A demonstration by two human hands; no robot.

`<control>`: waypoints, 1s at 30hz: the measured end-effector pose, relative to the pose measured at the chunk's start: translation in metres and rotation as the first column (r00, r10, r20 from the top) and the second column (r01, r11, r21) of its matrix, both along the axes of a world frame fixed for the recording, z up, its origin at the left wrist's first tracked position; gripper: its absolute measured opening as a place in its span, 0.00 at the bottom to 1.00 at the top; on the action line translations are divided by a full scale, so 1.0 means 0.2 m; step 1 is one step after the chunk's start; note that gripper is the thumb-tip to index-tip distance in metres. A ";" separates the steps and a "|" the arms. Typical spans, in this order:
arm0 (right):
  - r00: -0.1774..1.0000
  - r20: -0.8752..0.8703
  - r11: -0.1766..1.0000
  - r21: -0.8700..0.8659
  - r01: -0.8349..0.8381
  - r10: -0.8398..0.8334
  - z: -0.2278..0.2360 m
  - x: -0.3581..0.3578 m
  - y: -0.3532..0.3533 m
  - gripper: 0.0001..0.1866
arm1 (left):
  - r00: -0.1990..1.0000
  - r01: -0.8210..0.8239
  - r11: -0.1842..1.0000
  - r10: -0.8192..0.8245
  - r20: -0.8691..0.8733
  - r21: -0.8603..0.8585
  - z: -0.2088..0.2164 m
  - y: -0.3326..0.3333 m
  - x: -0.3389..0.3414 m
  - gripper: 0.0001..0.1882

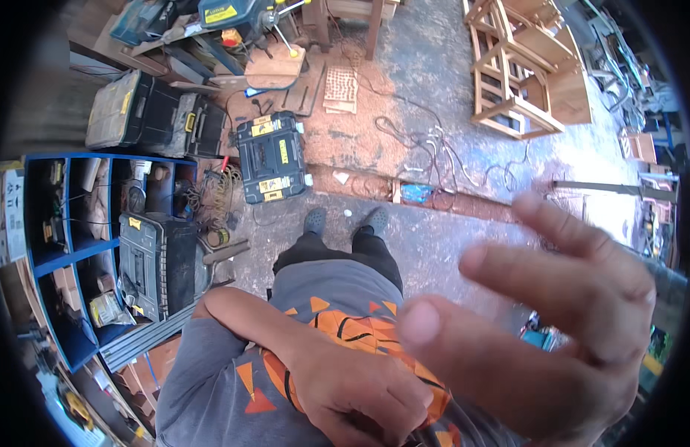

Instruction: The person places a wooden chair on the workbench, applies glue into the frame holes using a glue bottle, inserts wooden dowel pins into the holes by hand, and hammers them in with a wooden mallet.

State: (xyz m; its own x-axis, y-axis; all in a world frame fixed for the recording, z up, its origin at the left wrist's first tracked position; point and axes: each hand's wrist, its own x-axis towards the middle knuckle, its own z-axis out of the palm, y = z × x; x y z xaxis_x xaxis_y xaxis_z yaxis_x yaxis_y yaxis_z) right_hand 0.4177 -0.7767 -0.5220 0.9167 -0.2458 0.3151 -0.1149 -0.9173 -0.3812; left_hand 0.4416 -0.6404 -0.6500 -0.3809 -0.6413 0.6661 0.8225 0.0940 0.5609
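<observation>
The right hand (576, 350), fingers spread and released, loomed right of the grey cloth shirt (334, 279); the left hand (360, 391) curled over the shirt's orange-patterned front, whether grasping I could not tell. Left of the shirt stood a ribbed black case (147, 264), then blue shelving (73, 258) holding a packet (110, 309); beyond the shirt, a yellow-labelled case (272, 158) lay on dusty floor (386, 82)

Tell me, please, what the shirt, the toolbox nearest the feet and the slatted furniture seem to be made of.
Shirt: matte fabric, perhaps cotton; it drapes in soft folds.
Toolbox: probably hard plastic, dull black, judging by its moulded ridges.
Furniture: apparently wood, unpainted; its warm tan colour suggests so; varnish unclear.
</observation>
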 end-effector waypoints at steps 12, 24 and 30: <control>0.923 -0.197 0.944 -0.081 0.321 -0.331 -0.01 -0.80 -0.42 0.13 | 0.991 0.016 1.000 -0.014 0.134 -0.018 0.02 -0.52 -0.36 0.09; 0.801 -0.472 0.913 -0.021 0.408 -0.369 0.16 -1.04 -0.60 0.21 | 0.968 0.210 0.978 -0.209 0.141 0.012 0.06 -0.81 -0.45 0.08; 0.647 0.366 0.740 0.407 0.536 -0.669 -0.61 -1.46 -0.54 0.20 | 0.944 0.304 0.953 -0.298 0.142 -0.018 0.02 -0.88 -0.24 0.06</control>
